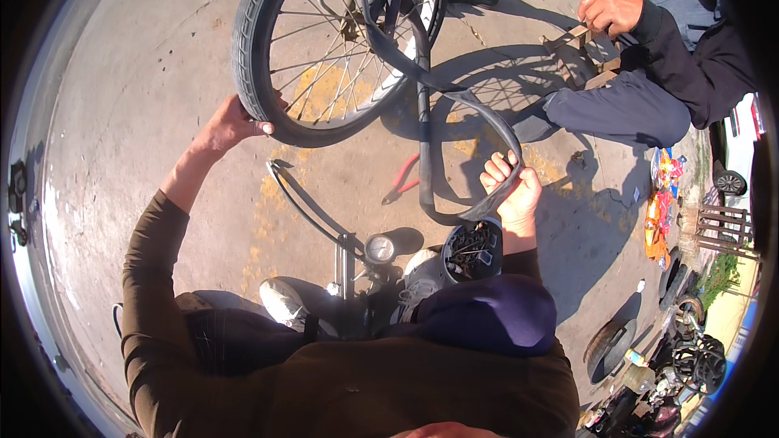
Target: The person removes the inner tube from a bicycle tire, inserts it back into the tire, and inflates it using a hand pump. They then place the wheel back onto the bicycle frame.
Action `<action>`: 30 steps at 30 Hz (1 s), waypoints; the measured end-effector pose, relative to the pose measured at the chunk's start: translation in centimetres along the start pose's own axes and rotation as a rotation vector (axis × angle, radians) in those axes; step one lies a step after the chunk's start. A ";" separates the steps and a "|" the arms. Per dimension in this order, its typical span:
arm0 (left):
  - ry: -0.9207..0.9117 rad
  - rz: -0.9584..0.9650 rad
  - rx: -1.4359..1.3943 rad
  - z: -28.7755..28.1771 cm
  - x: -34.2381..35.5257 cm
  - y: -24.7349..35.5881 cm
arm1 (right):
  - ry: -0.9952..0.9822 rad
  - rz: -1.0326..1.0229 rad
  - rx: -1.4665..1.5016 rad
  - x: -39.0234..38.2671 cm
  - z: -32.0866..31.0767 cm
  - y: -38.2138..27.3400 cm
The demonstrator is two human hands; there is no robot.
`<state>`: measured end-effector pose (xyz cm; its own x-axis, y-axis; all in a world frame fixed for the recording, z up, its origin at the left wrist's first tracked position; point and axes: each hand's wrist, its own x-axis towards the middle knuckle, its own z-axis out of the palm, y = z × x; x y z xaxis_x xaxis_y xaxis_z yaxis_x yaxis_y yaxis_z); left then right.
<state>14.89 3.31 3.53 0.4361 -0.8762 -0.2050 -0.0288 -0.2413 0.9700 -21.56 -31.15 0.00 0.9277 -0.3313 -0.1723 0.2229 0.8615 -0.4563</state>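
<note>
A bicycle wheel with a black tyre and spokes stands upright at the top centre. My left hand is closed on the tyre's lower left side. A long black inner tube hangs in loops from the wheel area, and my right hand grips one loop, fingers curled round it. Below my hands stand a floor pump with a round gauge and hose, and a dark bucket of small items. Red-handled pliers lie on the pavement behind the hanging tube.
Another person sits at upper right, hands raised near a small wooden stool. To the right lie colourful packets, loose tyres and cluttered bike parts, with a slatted bench and white car beyond.
</note>
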 end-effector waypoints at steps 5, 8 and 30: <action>-0.002 0.297 -0.205 -0.3 2.4 5.1 | 0.034 0.019 -0.010 -1.0 0.2 0.5; -0.122 0.213 -0.429 0.0 2.1 0.8 | 0.043 0.075 -0.003 -0.7 0.5 1.3; -0.103 0.235 -0.308 3.9 1.0 2.0 | -0.072 0.201 -0.037 0.1 -0.1 3.9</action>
<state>11.77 0.37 4.81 0.3567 -0.9338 0.0299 0.1609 0.0929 0.9826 -20.60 -27.90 -1.92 0.9715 -0.1254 -0.2010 0.0218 0.8922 -0.4511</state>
